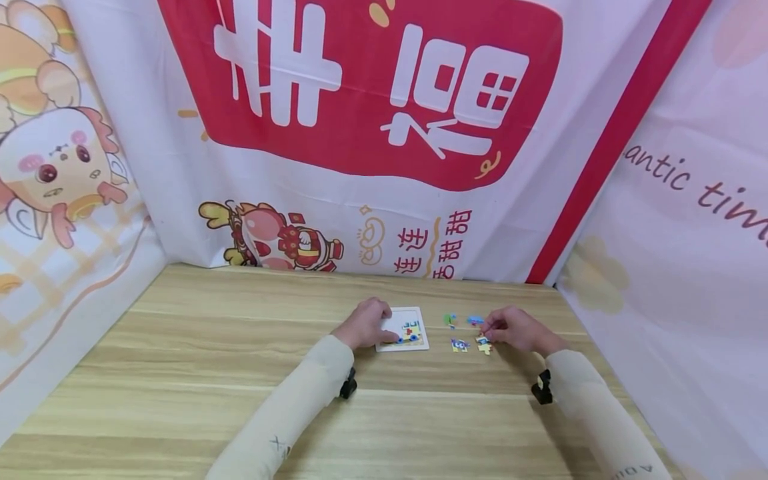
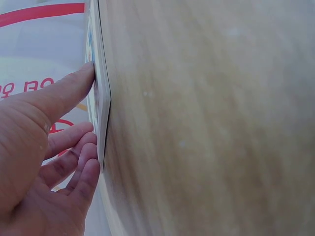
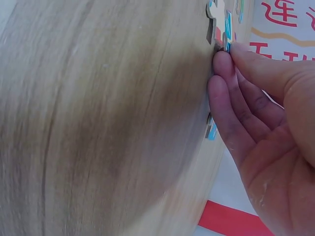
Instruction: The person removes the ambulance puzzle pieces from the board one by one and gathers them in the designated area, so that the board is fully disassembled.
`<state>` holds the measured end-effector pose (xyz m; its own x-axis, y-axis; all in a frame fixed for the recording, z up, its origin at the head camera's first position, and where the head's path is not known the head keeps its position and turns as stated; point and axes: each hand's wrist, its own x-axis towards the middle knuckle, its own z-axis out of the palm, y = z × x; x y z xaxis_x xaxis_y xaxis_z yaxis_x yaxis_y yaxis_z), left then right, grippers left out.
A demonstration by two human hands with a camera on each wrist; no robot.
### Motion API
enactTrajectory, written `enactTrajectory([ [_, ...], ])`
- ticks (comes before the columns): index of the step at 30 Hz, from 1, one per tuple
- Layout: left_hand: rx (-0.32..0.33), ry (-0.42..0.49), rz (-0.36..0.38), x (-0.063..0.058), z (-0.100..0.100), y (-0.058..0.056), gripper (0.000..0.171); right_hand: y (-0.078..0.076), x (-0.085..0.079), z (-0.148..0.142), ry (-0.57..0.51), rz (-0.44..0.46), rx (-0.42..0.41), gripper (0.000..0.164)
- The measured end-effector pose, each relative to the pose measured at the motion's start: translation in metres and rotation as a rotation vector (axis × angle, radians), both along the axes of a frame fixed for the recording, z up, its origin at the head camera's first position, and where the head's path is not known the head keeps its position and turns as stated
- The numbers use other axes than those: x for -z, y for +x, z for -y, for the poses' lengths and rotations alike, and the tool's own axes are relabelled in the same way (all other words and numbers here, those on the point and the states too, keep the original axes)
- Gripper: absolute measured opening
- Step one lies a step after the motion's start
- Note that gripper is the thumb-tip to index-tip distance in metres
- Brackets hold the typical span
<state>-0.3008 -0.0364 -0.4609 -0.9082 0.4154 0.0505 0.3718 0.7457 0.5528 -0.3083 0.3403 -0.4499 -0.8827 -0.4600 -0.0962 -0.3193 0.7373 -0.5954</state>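
Note:
A small white jigsaw tray (image 1: pixel 399 319) lies on the table, several joined pieces (image 1: pixel 413 331) with a yellow and red picture and blue wheels filling its lower part. My left hand (image 1: pixel 363 323) rests at the tray's left side. Its thumb (image 2: pixel 81 81) lies straight on the tray, and the other fingertips touch along the edge. To the right, my right hand (image 1: pixel 516 328) pinches a jigsaw piece (image 3: pixel 228 27) between thumb and fingers, tilted up from the table. A cream-yellow piece (image 1: pixel 485 349) lies just below those fingertips.
Between tray and right hand lie a green piece (image 1: pixel 450 321) and a purple and white piece (image 1: pixel 460 345). A blue and pink piece (image 1: pixel 475 320) is beside the right fingertips. Printed cloth (image 1: pixel 360 153) hangs behind the wooden table (image 1: pixel 420 427) and along both sides.

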Motion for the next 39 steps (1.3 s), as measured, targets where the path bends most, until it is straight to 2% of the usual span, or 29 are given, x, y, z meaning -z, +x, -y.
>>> enactTrajectory([
  [12,0.000,-0.007,0.010,0.000,0.000,-0.001,0.053,0.001,0.000,0.003,0.053,-0.069,-0.006,0.004],
  [18,-0.003,-0.010,0.013,0.000,-0.001,-0.001,0.053,0.000,-0.004,0.007,0.085,-0.069,0.011,0.005],
  [23,-0.005,-0.014,0.025,0.000,-0.001,-0.001,0.054,-0.004,-0.012,0.022,0.112,-0.056,0.024,0.005],
  [29,-0.002,-0.004,0.022,0.000,-0.001,-0.001,0.053,-0.010,-0.023,0.054,0.143,-0.004,0.044,0.006],
  [39,0.001,-0.009,0.021,-0.002,-0.001,-0.001,0.054,-0.021,-0.037,0.117,0.190,-0.074,-0.157,0.025],
])
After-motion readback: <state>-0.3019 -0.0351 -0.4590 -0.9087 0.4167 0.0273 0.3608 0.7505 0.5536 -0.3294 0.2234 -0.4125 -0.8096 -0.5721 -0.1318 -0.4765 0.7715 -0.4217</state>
